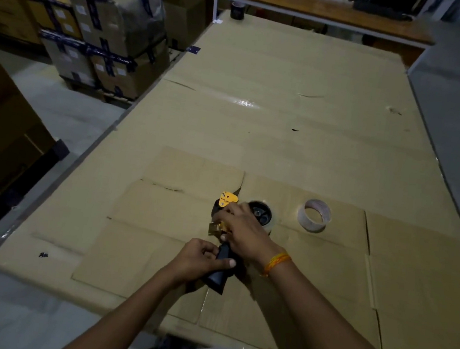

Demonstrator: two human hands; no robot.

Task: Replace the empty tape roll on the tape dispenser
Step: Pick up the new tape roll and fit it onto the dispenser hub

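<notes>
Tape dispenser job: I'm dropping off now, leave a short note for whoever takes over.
Left hand: closed around the black handle of the tape dispenser, holding it steady on the cardboard-covered table.
Right hand: on the dispenser's head near the yellow plate, fingers working at the front; exactly what they pinch is hidden.
A clear roll sits on the dispenser's hub.
A near-empty tape roll lies loose on the table, right of the dispenser.
Done, apparently: rolls swapped.
Left, probably: thread the tape through the front and test a pull.
</notes>
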